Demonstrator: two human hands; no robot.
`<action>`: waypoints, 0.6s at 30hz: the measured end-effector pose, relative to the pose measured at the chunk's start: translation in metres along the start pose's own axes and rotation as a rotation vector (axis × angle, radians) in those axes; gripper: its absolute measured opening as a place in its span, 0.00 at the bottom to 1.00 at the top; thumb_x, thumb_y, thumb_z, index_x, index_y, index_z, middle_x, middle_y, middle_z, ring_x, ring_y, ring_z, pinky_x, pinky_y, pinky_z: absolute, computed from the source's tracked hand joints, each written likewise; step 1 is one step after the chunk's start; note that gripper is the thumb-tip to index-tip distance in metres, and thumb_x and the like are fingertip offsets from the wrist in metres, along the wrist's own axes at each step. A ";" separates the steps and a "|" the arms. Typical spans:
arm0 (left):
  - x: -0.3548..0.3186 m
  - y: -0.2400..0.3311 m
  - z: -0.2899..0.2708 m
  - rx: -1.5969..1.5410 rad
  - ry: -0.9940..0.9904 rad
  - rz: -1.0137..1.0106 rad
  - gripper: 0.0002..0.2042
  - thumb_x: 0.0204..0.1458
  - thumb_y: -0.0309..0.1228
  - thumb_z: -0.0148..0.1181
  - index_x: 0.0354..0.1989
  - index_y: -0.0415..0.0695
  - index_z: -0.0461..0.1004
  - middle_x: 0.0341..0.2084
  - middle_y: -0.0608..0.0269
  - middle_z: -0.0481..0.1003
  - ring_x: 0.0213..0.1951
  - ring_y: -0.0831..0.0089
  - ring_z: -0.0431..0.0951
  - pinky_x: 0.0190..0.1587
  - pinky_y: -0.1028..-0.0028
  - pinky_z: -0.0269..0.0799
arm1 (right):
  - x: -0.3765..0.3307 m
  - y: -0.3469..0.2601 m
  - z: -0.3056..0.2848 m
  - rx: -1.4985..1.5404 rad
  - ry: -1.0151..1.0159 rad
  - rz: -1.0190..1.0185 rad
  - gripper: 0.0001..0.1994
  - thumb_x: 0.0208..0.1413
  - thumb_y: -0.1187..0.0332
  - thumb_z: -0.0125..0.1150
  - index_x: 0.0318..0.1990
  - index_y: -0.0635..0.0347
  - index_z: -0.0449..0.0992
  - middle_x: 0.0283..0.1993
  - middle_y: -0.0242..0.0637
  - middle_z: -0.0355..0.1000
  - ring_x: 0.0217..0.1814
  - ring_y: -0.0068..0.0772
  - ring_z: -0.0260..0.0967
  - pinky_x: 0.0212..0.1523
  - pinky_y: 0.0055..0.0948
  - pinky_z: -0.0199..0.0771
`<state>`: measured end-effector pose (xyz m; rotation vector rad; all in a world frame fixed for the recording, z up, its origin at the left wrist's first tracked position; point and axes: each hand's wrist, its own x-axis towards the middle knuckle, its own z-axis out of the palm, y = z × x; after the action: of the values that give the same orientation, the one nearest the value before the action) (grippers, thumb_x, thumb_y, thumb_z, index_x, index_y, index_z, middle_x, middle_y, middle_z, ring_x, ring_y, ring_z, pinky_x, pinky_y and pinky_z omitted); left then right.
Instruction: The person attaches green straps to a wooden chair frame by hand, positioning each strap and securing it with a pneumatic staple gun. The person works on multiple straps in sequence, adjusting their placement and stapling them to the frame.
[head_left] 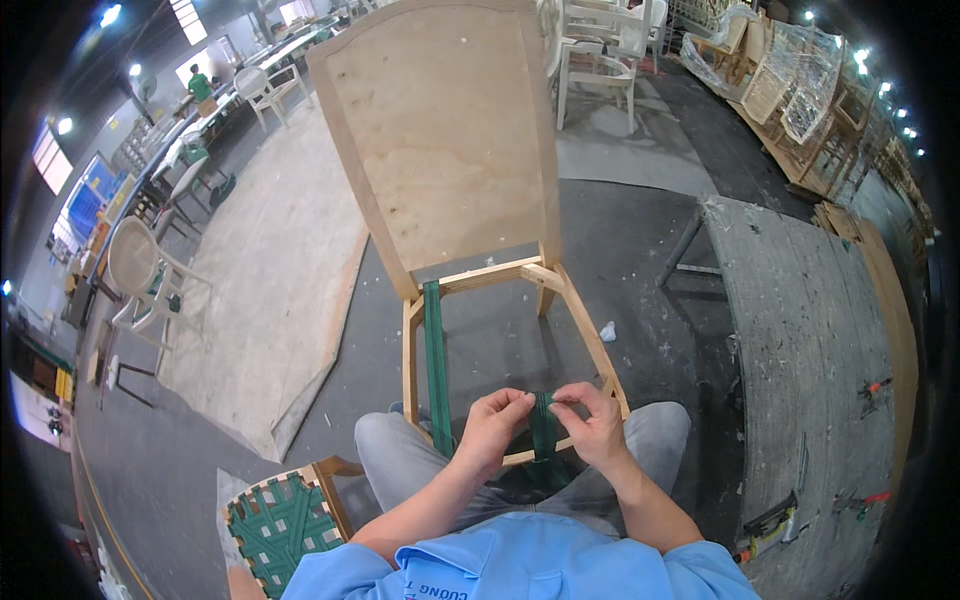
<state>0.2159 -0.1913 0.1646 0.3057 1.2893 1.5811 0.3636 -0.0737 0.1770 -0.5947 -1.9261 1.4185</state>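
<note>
Green webbing [543,430] — on wooden chair frame [590,330]

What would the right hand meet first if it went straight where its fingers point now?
The green strap at its fingertips, then probably the left hand just beyond; depth is unclear.

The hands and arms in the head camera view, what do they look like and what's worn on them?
The bare left hand and bare right hand show no gloves, and no watch or bracelet is visible on either wrist. The forearms are uncovered too; short light-blue fabric sleeves cover the upper arms, matching the light-blue collared shirt.
</note>
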 end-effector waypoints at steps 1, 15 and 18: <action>0.000 0.000 -0.001 -0.022 -0.012 0.004 0.07 0.63 0.31 0.63 0.39 0.39 0.80 0.34 0.67 0.80 0.38 0.78 0.78 0.47 0.74 0.73 | 0.000 -0.001 0.001 -0.027 0.003 -0.025 0.08 0.56 0.81 0.67 0.43 0.63 0.79 0.37 0.37 0.79 0.40 0.28 0.79 0.43 0.26 0.77; -0.001 0.008 0.010 0.760 0.193 0.623 0.09 0.52 0.28 0.72 0.40 0.43 0.81 0.37 0.61 0.80 0.40 0.66 0.80 0.46 0.67 0.75 | 0.018 0.003 0.001 -0.259 0.026 -0.206 0.06 0.54 0.81 0.66 0.38 0.63 0.79 0.37 0.42 0.77 0.37 0.42 0.77 0.36 0.34 0.76; 0.004 0.012 0.007 0.984 0.227 0.773 0.11 0.48 0.27 0.74 0.40 0.45 0.82 0.39 0.59 0.77 0.42 0.58 0.78 0.47 0.64 0.74 | 0.025 0.005 0.002 -0.283 0.011 -0.215 0.06 0.54 0.81 0.65 0.38 0.63 0.78 0.38 0.42 0.75 0.38 0.44 0.76 0.37 0.36 0.76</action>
<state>0.2130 -0.1831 0.1760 1.3984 2.2462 1.4566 0.3450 -0.0560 0.1776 -0.5025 -2.1287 1.0167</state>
